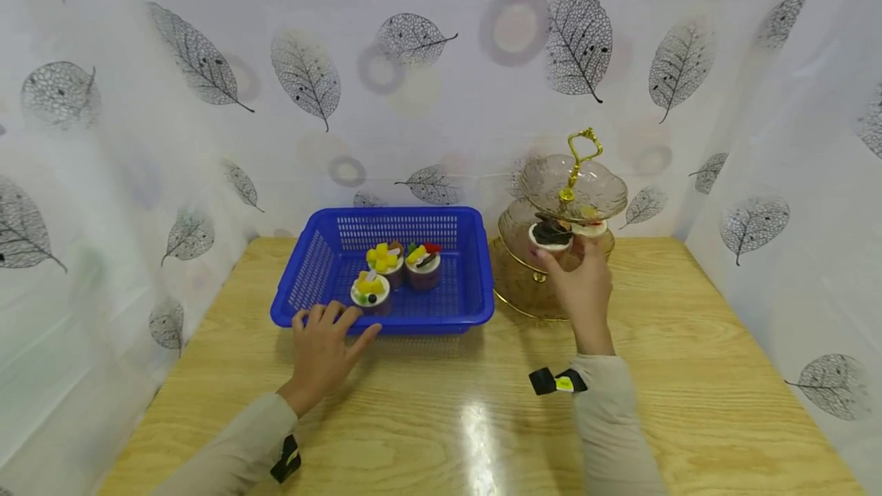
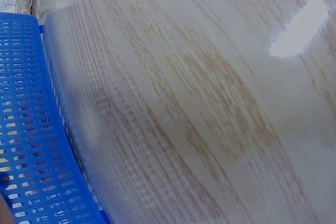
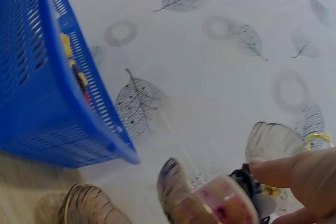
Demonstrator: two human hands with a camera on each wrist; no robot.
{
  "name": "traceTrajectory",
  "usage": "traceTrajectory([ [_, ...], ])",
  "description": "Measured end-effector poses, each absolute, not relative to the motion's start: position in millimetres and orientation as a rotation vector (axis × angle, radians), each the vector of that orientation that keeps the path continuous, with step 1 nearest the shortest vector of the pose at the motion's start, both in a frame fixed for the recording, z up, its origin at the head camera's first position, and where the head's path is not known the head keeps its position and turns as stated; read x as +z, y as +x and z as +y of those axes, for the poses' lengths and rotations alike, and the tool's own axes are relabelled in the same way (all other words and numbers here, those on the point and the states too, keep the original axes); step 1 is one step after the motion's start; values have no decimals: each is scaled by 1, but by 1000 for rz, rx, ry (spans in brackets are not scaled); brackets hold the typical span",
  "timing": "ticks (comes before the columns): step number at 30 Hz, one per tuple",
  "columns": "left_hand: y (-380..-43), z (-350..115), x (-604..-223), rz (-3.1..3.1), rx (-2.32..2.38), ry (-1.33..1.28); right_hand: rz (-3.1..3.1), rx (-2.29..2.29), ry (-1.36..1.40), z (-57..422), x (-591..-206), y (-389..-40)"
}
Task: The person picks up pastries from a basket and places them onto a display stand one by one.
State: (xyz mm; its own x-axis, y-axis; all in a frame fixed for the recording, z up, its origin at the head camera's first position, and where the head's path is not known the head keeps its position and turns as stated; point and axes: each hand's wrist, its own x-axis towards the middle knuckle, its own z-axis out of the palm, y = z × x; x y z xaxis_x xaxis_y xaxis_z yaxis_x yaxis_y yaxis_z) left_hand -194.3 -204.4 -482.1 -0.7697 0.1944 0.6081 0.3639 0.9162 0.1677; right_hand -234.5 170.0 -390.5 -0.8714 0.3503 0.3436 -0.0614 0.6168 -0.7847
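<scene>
My left hand (image 1: 322, 350) rests on the near rim of a blue plastic basket (image 1: 475, 266), fingers over the edge and thumb spread along the front. Three dessert cups with fruit toppings stand inside: one with yellow cubes (image 1: 383, 259), one nearest the left hand (image 1: 370, 288), one with red and yellow pieces (image 1: 423, 262). At the tiered stand (image 1: 573, 186), my right hand (image 1: 586, 285) pinches a dessert cup with a dark topping (image 1: 551, 233) between thumb and fingers, over the middle tier. Another cup with a white top (image 1: 589, 229) sits just right of it, partly behind the fingers.
The stand has gold-rimmed scalloped clear plates and a gold handle (image 1: 584, 145) on top; its upper plate overhangs the right hand's cup. Both stand on a wooden table (image 1: 427, 404). A white leaf-patterned curtain (image 1: 455, 98) closes off the back and sides.
</scene>
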Motion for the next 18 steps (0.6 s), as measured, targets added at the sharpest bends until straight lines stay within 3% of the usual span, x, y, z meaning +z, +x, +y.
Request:
traceTrajectory([
  [8, -195, -205, -480, -2470, -368, -397, -2412, 1515, -101, 165, -372, -220],
  [18, -195, -205, -483, -2458, -357, -399, -2539, 1680, 342, 117, -385, -245],
])
